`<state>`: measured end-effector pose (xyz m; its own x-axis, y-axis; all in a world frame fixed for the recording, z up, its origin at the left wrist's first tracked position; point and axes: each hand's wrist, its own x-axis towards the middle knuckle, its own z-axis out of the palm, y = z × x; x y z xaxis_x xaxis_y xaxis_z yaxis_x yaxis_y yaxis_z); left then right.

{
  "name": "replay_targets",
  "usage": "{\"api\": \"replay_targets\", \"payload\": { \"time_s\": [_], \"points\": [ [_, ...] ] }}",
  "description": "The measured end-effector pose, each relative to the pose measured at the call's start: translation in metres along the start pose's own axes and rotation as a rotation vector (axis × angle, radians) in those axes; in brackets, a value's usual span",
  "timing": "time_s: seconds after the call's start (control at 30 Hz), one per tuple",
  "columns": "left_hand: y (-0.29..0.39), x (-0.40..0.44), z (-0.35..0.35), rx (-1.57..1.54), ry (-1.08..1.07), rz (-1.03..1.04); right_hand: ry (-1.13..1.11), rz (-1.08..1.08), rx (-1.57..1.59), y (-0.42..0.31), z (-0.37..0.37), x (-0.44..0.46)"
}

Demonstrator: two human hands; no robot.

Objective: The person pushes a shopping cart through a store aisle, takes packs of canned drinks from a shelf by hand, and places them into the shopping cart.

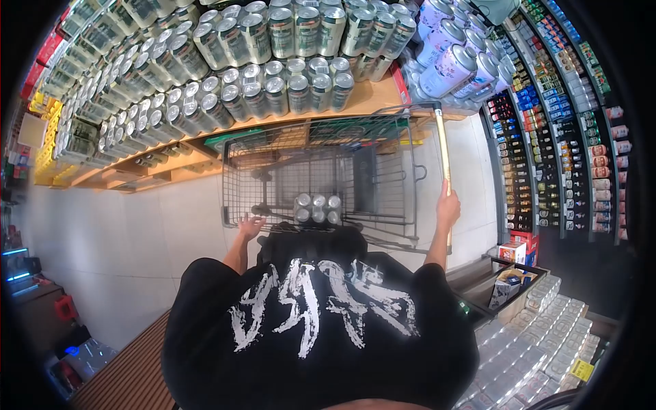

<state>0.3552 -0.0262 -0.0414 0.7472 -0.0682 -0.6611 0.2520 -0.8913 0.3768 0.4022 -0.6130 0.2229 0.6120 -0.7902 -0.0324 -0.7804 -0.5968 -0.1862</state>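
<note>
A: What was nearest?

B: The person's black shirt (321, 369), with white brush-style lettering across it. Wooden slats (126, 372) lay to the left, and packed silver cans (526, 348) to the right.

A: And the hands?

B: The right hand (447, 207) had its fingers curled around the shopping cart's pale gold handle (443, 147). The left hand (251, 225) was at the basket's near left corner, fingers parted and a little bent; I couldn't tell whether they touched the wire.

A: Where was the shopping cart (239, 164), and which way did it point?

B: Just ahead of the person, side-on. Its long axis ran left to right, with the handle at the right end and the front pointing left. The handle itself ran from near to far.

A: Anything inside?

B: A pack of six cans (318, 208), by the near side. It sat three across and two deep, can tops up, its longer side in line with the cart.

A: Beyond that?

B: A wooden display (369, 98) carried rows of upright green-and-silver cans (298, 94). Purple-and-white cans (447, 72) stood at its right, and shelves of bottles (509, 167) lined the far right.
</note>
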Motion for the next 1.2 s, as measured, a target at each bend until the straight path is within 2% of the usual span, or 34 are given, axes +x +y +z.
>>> {"api": "replay_targets", "payload": {
  "time_s": [0.07,0.2,0.3,0.33,0.37,0.47,0.6,0.7,0.87,1.0,1.1,1.2],
  "points": [
    [0.015,-0.002,-0.001,0.069,0.003,0.009,0.011,-0.004,0.001,0.005,0.004,0.006],
    [0.012,0.019,0.025,0.003,0.079,0.001,0.051,-0.002,0.012,0.006,0.008,0.007],
    [0.011,0.017,0.03,0.081,0.136,-0.016,0.007,0.012,0.021,0.001,0.001,0.004],
    [0.01,0.016,0.023,0.021,0.091,0.082,0.033,0.001,0.016,0.003,0.004,0.004],
    [0.013,0.013,0.021,0.022,0.119,0.035,0.055,-0.007,0.007,0.005,0.008,0.004],
    [0.013,0.007,0.016,-0.102,0.094,0.085,0.064,-0.006,-0.012,0.004,0.006,0.002],
    [0.028,-0.006,0.011,-0.076,0.062,0.115,0.057,0.004,-0.006,-0.002,0.001,0.002],
    [0.026,-0.002,0.013,-0.101,0.051,0.059,0.068,0.017,-0.014,-0.004,0.0,-0.001],
    [0.037,0.0,0.003,-0.211,-0.109,-0.045,0.008,0.069,-0.052,-0.004,-0.001,0.002],
    [0.023,0.02,0.022,-0.199,-0.105,-0.037,0.023,0.079,-0.072,-0.005,0.0,0.004],
    [0.027,0.021,0.022,-0.222,-0.131,-0.04,0.149,0.008,-0.048,-0.001,0.008,0.004],
    [0.028,0.017,0.022,-0.228,-0.121,-0.016,0.164,-0.009,-0.057,-0.001,0.009,0.003]
  ]
}}
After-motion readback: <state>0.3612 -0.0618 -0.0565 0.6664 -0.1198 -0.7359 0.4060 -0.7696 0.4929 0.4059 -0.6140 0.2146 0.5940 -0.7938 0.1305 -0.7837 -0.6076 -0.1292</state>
